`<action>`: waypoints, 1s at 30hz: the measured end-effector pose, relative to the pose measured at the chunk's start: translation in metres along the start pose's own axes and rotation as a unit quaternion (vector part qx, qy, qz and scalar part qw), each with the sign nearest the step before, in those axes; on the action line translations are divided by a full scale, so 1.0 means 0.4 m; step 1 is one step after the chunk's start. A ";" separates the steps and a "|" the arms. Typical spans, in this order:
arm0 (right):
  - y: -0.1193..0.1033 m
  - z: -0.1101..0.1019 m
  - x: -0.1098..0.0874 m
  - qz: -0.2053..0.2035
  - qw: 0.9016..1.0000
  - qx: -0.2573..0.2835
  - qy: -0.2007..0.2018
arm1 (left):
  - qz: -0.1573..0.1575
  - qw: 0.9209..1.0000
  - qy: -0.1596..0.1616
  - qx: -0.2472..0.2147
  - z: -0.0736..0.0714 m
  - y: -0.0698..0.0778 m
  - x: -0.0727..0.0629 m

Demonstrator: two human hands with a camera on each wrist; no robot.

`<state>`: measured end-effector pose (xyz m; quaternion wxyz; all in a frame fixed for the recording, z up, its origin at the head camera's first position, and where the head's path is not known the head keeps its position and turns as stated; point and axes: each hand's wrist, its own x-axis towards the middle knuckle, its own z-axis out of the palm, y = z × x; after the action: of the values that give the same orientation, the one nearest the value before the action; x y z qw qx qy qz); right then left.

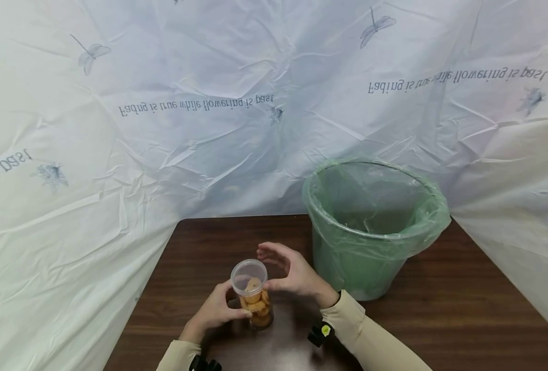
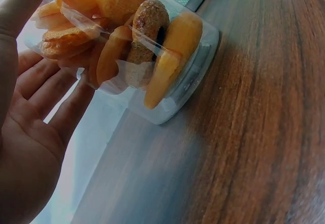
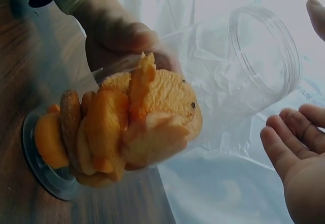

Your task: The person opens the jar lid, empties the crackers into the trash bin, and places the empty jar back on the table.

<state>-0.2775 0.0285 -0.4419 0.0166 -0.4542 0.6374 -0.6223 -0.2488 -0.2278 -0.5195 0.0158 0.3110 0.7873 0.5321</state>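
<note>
My left hand point(image 1: 215, 309) holds a clear plastic jar point(image 1: 241, 282) from its left side, thumb at the front. Ring-shaped and flat golden cookies point(image 3: 157, 102) fill the lower part of the jar, and its upper part has only clear wall. In the left wrist view, the left fingers point(image 2: 71, 104) lie along the wall beside the cookies. My right hand point(image 1: 297, 273) is at the jar's top right, its fingers spread and loosely bent. The right wrist view shows a gap between those fingers point(image 3: 284, 148) and the ridged round top of the jar.
To the right stands a large round bin point(image 1: 362, 270) lined with a thin green plastic bag, draped over its rim. Both stand on a dark wood-grain table point(image 1: 199, 242). White printed plastic sheeting point(image 1: 185, 144) hangs behind and along the sides.
</note>
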 end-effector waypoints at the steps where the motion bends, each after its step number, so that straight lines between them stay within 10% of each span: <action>1: -0.002 0.003 -0.001 0.000 1.000 0.001 0.007 | -0.001 1.000 0.000 -0.001 0.000 0.000 0.000; 30: -0.017 0.060 -0.021 -0.006 0.995 -0.051 0.085 | 0.001 1.000 -0.001 0.002 -0.002 0.005 0.001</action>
<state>-0.2546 0.0160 -0.4462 -0.0639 -0.4036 0.6646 -0.6256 -0.2485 -0.2278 -0.5174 0.0157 0.3123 0.7880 0.5304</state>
